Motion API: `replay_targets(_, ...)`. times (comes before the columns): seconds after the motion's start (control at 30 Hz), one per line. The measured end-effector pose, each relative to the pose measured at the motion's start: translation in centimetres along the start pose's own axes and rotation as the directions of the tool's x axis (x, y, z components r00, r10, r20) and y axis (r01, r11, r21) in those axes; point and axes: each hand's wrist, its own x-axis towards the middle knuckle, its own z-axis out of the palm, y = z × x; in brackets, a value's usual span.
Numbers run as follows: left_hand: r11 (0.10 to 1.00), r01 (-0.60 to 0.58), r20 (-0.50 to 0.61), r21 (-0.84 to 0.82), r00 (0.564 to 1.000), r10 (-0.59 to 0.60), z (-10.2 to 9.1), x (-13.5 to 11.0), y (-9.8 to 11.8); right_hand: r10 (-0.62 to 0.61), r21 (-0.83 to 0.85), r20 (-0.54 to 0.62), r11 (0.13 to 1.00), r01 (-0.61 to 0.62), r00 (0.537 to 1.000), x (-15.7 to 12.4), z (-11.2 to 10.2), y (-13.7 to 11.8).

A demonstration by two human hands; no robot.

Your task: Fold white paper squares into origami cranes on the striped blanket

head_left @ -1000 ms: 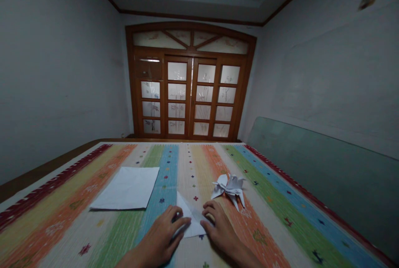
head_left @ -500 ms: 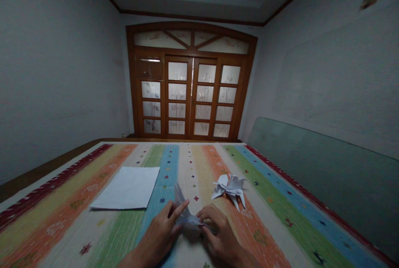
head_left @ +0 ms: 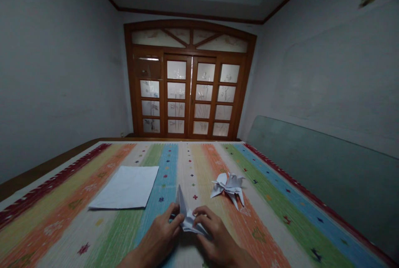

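While left hand (head_left: 163,229) and right hand (head_left: 216,233), fingers nearly closed in pinches, grip one part-folded paper (head_left: 188,221) at lower centre, its folding apparently unfinished, one folded flower (head_left: 230,185), seemingly complete, lies lower right of centre, and one flat sheet (head_left: 127,187), seemingly unfolded, lower left.

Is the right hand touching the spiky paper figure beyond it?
Apart. The head view shows a strip of striped tablecloth between the right hand and the spiky paper figure.

Left hand (head_left: 164,229), right hand (head_left: 217,234): fingers pinching folded paper (head_left: 188,223) | white sheet (head_left: 126,187): beyond left fingers | origami (head_left: 230,185): beyond right fingers
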Motion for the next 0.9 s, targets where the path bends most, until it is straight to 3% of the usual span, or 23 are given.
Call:
replay_targets(0.17, 0.999, -0.021, 0.039, 0.031, 0.999, 0.019, -0.5, 0.2, 0.2, 0.02, -0.017, 0.043, 1.0, -0.02, 0.999, 0.1, -0.2, -0.4)
replay_targets(0.37, 0.993, -0.084, -0.006, 0.083, 0.996, 0.084, -0.1, 0.0, 0.3, 0.118, -0.029, -0.048, 0.992, -0.12, 0.992, 0.5, 0.3, -0.3)
replay_targets(0.57, 0.988, -0.149, -0.023, 0.035, 0.989, 0.149, 0.2, 0.2, 1.0, 0.136, -0.05, -0.02, 0.989, -0.137, 0.991, -0.1, 1.5, 0.3)
replay_targets(0.73, 0.985, -0.122, -0.012, 0.121, 0.992, 0.124, 0.3, 0.2, 0.9, 0.106, -0.062, -0.023, 0.992, -0.107, 0.994, -0.9, 2.1, 1.5)
replay_targets(0.9, 0.99, -0.103, -0.018, 0.099, 0.994, 0.105, 0.2, 0.3, 1.0, 0.148, 0.049, -0.054, 0.988, -0.146, 0.987, -0.3, 1.8, 1.0)
